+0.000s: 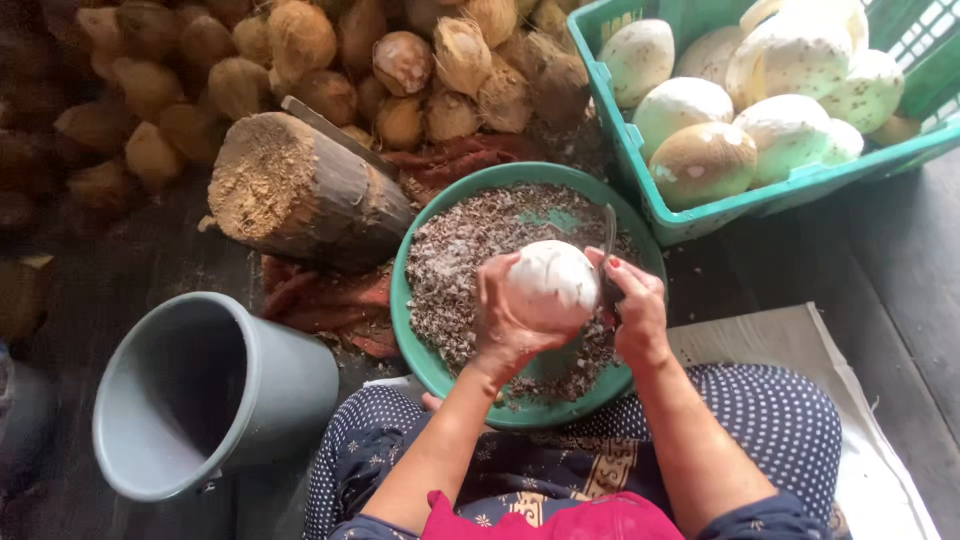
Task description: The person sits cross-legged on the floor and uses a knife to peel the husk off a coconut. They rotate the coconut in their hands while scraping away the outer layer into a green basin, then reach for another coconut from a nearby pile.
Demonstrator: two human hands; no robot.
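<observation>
peeling a coconut over the green basin (420,330)

left hand (505,320) cups the white coconut (552,275); right hand (635,310) is closed around a knife (608,240).

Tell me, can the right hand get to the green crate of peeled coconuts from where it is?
Probably yes: the green crate sits open-topped just beyond the right hand, nothing between them, though that hand holds a knife.

Soft daylight, dim left edge, slight motion blur.

No packages, labels, signs or screens show anywhere in view.
</observation>
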